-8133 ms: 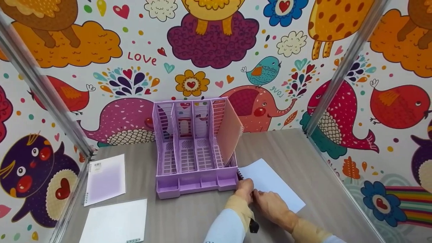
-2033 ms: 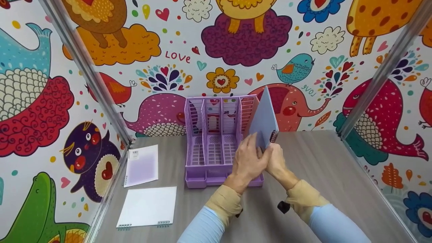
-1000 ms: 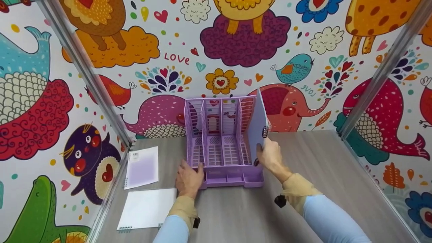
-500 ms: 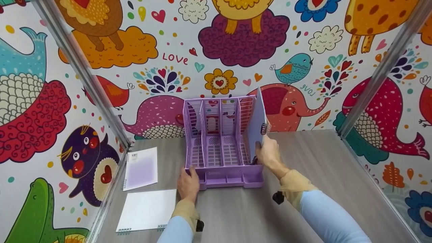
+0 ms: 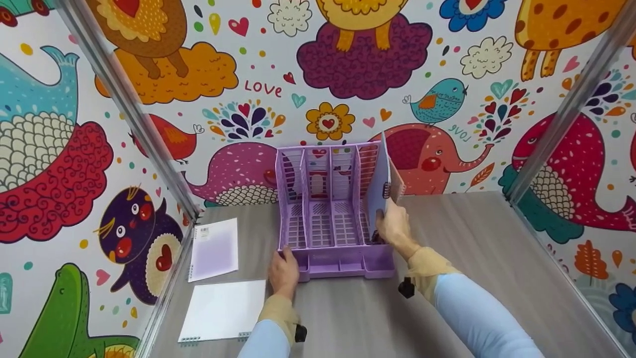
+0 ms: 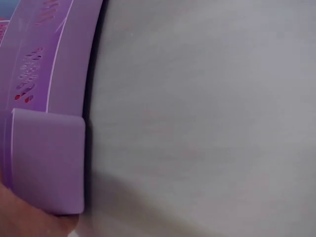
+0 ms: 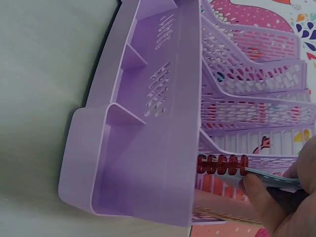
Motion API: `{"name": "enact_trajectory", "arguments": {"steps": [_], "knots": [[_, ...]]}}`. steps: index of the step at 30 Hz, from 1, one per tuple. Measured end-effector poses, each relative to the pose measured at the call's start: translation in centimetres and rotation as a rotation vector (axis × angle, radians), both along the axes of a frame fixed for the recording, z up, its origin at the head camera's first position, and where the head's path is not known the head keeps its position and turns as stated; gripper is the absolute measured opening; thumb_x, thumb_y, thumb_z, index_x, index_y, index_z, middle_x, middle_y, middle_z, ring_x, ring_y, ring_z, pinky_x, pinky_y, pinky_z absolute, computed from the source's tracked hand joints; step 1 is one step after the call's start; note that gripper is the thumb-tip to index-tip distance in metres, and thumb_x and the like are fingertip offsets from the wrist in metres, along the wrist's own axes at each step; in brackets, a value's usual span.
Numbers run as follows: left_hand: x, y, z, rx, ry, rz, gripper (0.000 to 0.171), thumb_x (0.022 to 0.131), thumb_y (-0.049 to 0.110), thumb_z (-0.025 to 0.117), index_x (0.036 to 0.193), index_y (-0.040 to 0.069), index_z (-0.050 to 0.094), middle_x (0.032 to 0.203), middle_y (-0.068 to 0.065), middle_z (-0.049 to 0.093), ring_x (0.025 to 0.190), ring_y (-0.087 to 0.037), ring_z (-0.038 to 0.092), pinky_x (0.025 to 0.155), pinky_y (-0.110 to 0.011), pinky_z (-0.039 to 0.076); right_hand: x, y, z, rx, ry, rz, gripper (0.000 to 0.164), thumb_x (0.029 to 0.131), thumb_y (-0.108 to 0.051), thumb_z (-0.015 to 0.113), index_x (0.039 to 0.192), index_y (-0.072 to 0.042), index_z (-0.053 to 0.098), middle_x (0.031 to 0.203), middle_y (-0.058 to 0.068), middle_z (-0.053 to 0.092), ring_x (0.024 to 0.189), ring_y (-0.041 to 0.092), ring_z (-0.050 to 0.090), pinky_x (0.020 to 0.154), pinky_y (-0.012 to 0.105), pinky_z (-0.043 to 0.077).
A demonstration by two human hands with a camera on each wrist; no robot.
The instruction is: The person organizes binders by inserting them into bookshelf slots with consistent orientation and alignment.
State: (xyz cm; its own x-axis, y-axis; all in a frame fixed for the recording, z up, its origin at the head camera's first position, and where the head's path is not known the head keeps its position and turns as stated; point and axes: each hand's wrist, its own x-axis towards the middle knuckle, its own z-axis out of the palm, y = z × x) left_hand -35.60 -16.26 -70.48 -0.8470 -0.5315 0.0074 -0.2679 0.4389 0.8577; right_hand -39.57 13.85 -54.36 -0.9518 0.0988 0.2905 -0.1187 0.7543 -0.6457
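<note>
A purple desk file organizer (image 5: 330, 254) with upright dividers stands against the back wall. My left hand (image 5: 284, 272) grips its front left corner; in the left wrist view only part of that hand (image 6: 27, 217) shows at the corner. My right hand (image 5: 396, 229) pinches the spiral edge of a light blue notebook (image 5: 378, 191), which stands upright in the rightmost compartment. Beside it on the right leans a pink spiral notebook (image 5: 396, 180), mostly hidden. The right wrist view shows the blue notebook's dark red coil (image 7: 222, 164) just behind the organizer's front panel, near my thumb.
At the left of the grey table (image 5: 343, 318) lie a purple-tinted notebook (image 5: 214, 251) and, nearer, a white spiral notebook (image 5: 223, 311). Small open bins (image 5: 378, 266) line the organizer's front. Patterned walls with metal posts (image 5: 126, 107) enclose the table on three sides.
The blue notebook has gone from the table at right into the rightmost compartment, settling slightly lower lately. My left hand let go of it and moved left to the organizer's corner.
</note>
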Motion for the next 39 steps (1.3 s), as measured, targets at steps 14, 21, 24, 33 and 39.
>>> {"name": "enact_trajectory", "arguments": {"steps": [14,21,24,33,39], "knots": [[-0.2,0.3,-0.6,-0.018,0.03,0.022,0.058,0.116,0.043,0.045,0.134,-0.008,0.065,0.136,-0.035,0.072,0.132,-0.056,0.068,0.115,-0.065,0.053,-1.2,0.1,-2.6,0.005,-0.088,0.009,0.034,0.106,-0.009,0.061,0.138,0.0,0.064,0.129,0.039,0.075,0.122,0.062,0.073,0.104,0.073,0.058],[-0.2,0.2,-0.7,-0.007,0.034,0.023,0.054,0.116,0.044,0.046,0.13,-0.005,0.066,0.134,-0.034,0.074,0.13,-0.056,0.069,0.112,-0.065,0.055,-1.7,-0.3,-3.7,0.004,-0.135,0.003,0.037,0.105,-0.005,0.056,0.141,0.0,0.064,0.13,0.04,0.074,0.124,0.063,0.072,0.104,0.074,0.058],[-0.3,0.2,-0.7,-0.023,0.051,0.032,0.053,0.116,0.044,0.047,0.126,-0.004,0.067,0.131,-0.033,0.075,0.127,-0.056,0.07,0.11,-0.065,0.056,-1.9,-0.5,-4.1,0.006,-0.182,-0.01,0.039,0.103,-0.004,0.057,0.141,0.0,0.064,0.131,0.04,0.074,0.124,0.062,0.072,0.102,0.074,0.058],[0.0,0.2,-0.4,-0.015,0.05,0.034,0.054,0.115,0.045,0.045,0.129,-0.003,0.068,0.133,-0.033,0.075,0.129,-0.056,0.07,0.11,-0.065,0.055,-3.0,-1.1,-3.8,0.069,-0.283,-0.045,0.028,0.091,-0.005,0.062,0.113,0.009,0.072,0.119,0.041,0.076,0.114,0.06,0.076,0.096,0.069,0.061],[0.2,0.2,0.0,-0.018,0.04,0.032,0.054,0.115,0.045,0.046,0.129,-0.002,0.068,0.134,-0.032,0.075,0.129,-0.055,0.07,0.111,-0.065,0.056,-10.1,1.7,-12.1,0.161,-0.309,0.025,0.03,0.076,-0.018,0.076,0.095,0.005,0.076,0.101,0.034,0.079,0.092,0.051,0.078,0.081,0.062,0.064]]}}
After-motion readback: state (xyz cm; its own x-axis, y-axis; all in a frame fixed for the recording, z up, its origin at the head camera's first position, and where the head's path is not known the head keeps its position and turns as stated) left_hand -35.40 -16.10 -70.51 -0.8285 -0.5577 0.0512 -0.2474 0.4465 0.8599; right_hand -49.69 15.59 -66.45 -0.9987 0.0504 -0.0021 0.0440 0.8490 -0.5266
